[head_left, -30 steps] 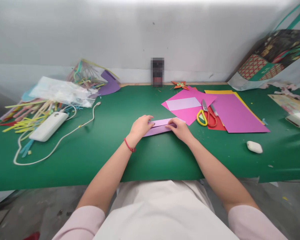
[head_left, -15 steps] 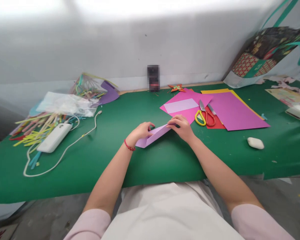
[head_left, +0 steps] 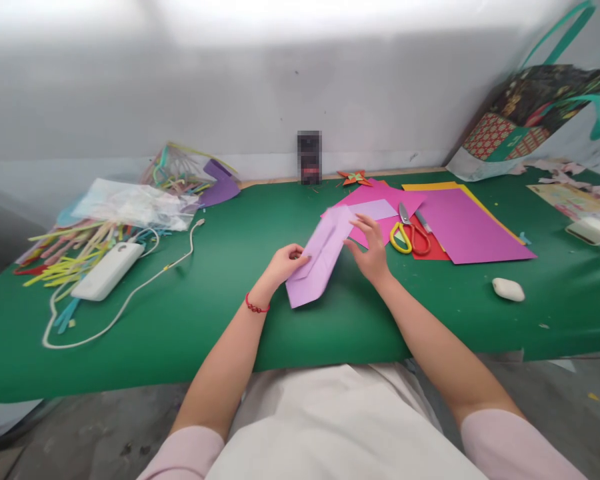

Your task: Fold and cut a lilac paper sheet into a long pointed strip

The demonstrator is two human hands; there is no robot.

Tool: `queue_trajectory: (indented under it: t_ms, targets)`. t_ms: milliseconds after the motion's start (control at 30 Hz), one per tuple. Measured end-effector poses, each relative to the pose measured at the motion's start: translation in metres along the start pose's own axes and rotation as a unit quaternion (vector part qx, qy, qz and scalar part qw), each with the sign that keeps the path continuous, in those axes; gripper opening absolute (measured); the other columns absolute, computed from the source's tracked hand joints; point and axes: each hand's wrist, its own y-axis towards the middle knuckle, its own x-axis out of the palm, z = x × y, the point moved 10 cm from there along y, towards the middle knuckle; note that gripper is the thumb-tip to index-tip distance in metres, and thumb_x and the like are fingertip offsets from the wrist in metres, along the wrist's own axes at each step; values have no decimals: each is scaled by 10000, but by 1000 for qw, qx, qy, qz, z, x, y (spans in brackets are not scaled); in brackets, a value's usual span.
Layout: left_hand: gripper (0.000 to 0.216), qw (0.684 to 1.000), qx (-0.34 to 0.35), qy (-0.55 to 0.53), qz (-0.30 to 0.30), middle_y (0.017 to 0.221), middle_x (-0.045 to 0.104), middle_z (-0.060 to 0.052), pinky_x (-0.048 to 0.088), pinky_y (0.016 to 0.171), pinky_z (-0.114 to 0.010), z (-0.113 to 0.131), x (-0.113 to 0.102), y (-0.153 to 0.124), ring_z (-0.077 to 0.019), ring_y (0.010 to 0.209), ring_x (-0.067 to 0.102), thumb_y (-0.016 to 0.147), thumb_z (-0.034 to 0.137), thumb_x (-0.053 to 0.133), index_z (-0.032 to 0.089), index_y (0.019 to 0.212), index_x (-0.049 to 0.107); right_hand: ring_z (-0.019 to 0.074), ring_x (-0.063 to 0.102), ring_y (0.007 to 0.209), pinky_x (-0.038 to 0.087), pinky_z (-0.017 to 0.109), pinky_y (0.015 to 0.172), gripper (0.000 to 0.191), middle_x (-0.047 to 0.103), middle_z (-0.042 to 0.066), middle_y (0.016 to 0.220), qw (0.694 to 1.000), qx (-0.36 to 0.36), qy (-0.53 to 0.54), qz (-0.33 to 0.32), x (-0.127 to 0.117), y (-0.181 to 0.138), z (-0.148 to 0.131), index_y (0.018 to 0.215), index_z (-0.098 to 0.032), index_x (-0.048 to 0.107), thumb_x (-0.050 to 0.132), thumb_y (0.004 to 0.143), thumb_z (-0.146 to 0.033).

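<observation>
A folded sheet of light purple paper (head_left: 321, 257) is held tilted above the green table, its flat face and creases turned toward me. My left hand (head_left: 286, 263), with a red bracelet at the wrist, pinches its left edge between thumb and fingers. At the paper's right edge is my right hand (head_left: 369, 247), fingers apart and slightly curved, the tips close to or touching the edge. Just beyond lie magenta sheets (head_left: 363, 197) with a light purple strip (head_left: 377, 209) on them. Scissors (head_left: 409, 233) with one yellow and one red handle rest beside these.
A purple sheet (head_left: 480, 227) over a yellow one lies at right, near a white case (head_left: 508, 289). At left are a white power bank (head_left: 107, 272), its cable, paper strips (head_left: 63, 263) and a plastic bag (head_left: 135, 203). An orange paper star (head_left: 355, 178) sits by the wall.
The purple paper has turned from a narrow, nearly edge-on view to show its broad face. My right hand has loosened from its pinch, fingers now spread; the left keeps hold.
</observation>
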Motion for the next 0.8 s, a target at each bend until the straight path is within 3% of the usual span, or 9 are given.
queue_trajectory:
  t_ms: [133, 267, 333, 433, 567, 800]
  targets:
    - [171, 989, 0, -138, 60, 685, 623, 9, 439, 454, -205, -3, -11, 3, -91, 497, 561, 720, 262, 613, 175, 847, 539, 265, 465, 1261, 456, 467, 966, 477, 462, 121, 1395, 994, 64, 74, -39, 12, -4, 17, 1358, -285, 417, 369, 933, -497]
    - [233, 974, 3, -215, 75, 830, 686, -80, 559, 625, -305, -6, -12, 4, -214, 761, 699, 676, 269, 673, 137, 836, 565, 245, 529, 1204, 499, 410, 917, 515, 539, 118, 1336, 966, 122, 157, -163, 49, -16, 31, 1360, -258, 436, 323, 935, -526]
    - [218, 971, -4, -230, 73, 828, 698, -92, 576, 681, -348, -7, -10, 3, -248, 802, 707, 666, 277, 693, 130, 778, 578, 247, 531, 1203, 506, 396, 900, 523, 557, 116, 1318, 958, 136, 176, -183, 57, -20, 34, 1349, -250, 454, 401, 906, -525]
    - [213, 969, -18, -242, 52, 843, 715, -99, 582, 706, -367, -6, -2, 1, -259, 810, 712, 682, 268, 706, 124, 801, 603, 239, 601, 1073, 511, 392, 864, 517, 633, 99, 1204, 959, 142, 176, -169, 54, -19, 35, 1293, -243, 513, 557, 828, -464]
    - [268, 980, -35, -198, -2, 930, 723, -133, 583, 658, -346, -5, 17, 0, -251, 774, 714, 760, 322, 680, 108, 913, 629, 224, 637, 817, 517, 378, 751, 332, 705, 54, 902, 958, 189, 153, -152, 49, -18, 47, 1009, -199, 665, 619, 766, -420]
    - [418, 988, -33, -141, -48, 871, 739, -137, 544, 578, -261, -6, 28, 2, -185, 658, 694, 800, 523, 602, 109, 799, 663, 213, 622, 781, 499, 358, 724, 316, 697, 34, 863, 946, 229, 194, -125, 48, -18, 52, 936, -195, 652, 621, 739, -440]
